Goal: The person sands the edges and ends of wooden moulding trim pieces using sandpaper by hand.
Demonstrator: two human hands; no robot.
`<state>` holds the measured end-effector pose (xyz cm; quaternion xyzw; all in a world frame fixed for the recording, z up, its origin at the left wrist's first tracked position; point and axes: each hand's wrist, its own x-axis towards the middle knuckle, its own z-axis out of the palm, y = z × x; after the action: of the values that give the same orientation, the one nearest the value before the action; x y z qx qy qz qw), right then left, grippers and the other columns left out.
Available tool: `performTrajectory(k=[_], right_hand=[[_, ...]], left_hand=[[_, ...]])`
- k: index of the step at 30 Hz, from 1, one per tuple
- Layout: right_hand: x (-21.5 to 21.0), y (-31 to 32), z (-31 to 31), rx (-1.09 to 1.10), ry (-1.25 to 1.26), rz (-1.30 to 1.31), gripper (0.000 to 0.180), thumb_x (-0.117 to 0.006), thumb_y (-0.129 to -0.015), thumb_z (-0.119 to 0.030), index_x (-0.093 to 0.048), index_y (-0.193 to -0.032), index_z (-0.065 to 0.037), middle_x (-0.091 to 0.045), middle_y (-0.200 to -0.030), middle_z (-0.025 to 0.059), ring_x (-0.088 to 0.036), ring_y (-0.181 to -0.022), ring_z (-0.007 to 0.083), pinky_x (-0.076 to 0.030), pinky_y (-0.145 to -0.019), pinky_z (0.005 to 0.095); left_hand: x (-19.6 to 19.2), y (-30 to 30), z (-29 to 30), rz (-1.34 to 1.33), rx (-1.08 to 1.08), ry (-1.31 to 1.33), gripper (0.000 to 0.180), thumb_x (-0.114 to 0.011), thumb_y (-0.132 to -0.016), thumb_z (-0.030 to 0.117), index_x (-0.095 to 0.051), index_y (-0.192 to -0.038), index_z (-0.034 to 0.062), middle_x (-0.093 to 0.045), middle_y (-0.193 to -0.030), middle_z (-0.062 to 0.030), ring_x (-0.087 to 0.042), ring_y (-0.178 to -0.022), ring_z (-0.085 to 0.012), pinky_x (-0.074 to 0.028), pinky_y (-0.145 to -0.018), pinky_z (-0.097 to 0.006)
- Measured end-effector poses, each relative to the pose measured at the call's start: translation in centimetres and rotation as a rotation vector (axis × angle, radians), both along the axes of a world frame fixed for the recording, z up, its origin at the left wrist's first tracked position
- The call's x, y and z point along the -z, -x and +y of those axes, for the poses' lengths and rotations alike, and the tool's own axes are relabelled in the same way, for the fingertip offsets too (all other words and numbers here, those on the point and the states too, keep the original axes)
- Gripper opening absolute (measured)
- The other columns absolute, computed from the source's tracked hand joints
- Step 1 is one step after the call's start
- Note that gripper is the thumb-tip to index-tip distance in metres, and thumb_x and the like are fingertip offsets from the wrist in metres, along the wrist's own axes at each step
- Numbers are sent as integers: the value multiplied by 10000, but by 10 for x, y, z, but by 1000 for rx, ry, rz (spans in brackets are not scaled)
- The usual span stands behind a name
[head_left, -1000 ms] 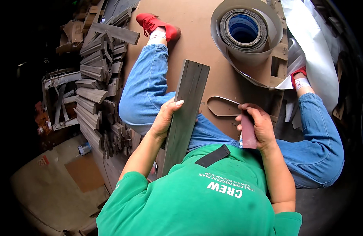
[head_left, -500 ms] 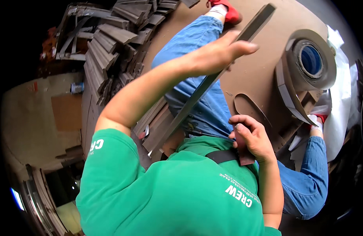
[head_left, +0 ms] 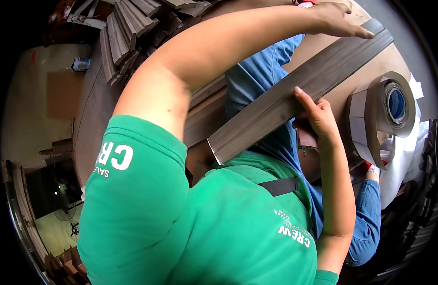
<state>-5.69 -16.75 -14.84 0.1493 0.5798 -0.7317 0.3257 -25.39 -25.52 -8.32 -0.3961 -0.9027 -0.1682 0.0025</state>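
A long grey-brown moulding strip [head_left: 276,102] with a profiled face runs slantwise across my lap, its pale cut end close to my shirt. My left hand [head_left: 335,20] is stretched over the strip's far end, fingers apart, with the thumb at its upper edge; contact there is hard to make out. On the near edge, midway along, my right hand [head_left: 316,114] grips the strip, thumb on top and fingers hidden underneath. A reddish-brown flat piece [head_left: 306,137], like folded sandpaper, shows below the same hand.
Similar strips lie in a stack [head_left: 117,40] at the upper left. To the right stands a large roll of edging tape [head_left: 397,104] with a blue core, its loose end hanging down. White sheeting [head_left: 401,161] lies behind it. My legs in jeans [head_left: 363,237] are spread around the work.
The strip has turned from edge-on to show its broad face. My left hand has moved up and right along it and opened out. My right hand has risen from my waist onto the strip.
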Motion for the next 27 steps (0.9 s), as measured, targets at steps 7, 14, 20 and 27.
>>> performTrajectory(k=[7, 14, 20, 27], right_hand=[[-6, 39, 18, 214, 555, -90, 311, -651, -919, -287, -600, -1091, -33, -678, -883, 41, -651, -639, 111, -519, -453, 230], [-35, 55, 6, 290, 509, 14, 297, -623, -939, -319, -617, -1085, -60, -687, -868, 47, -636, -576, 111, -485, -385, 223], [-86, 35, -28, 205, 365, 224, 438, -628, -925, -413, -559, -1162, -51, -642, -923, 53, -614, -717, 97, -497, -502, 249], [-176, 6, -71, -26, 467, 294, 508, -582, -937, -453, -559, -1162, 2, -664, -963, 89, -641, -693, 168, -528, -543, 296]], left_hand=[[-33, -140, -199, -995, -620, -380, 445, -653, -912, 387, -648, -1187, 38, -682, -1055, -101, -637, -1001, -155, -491, -890, -272], [-10, -214, -216, -858, -491, -751, 621, -638, -918, 288, -390, -1428, 33, -505, -1372, -121, -492, -1256, -193, -387, -1069, -340], [-21, -219, -122, -300, -360, -1415, 1179, -848, -651, 503, -185, -1516, 55, -190, -1572, -167, -202, -1444, -324, -122, -1179, -476], [-129, -189, -130, -100, 5, -2086, 792, -392, -898, 689, -496, -1274, -1, -556, -1178, -170, -495, -1204, -382, -319, -1090, -581]])
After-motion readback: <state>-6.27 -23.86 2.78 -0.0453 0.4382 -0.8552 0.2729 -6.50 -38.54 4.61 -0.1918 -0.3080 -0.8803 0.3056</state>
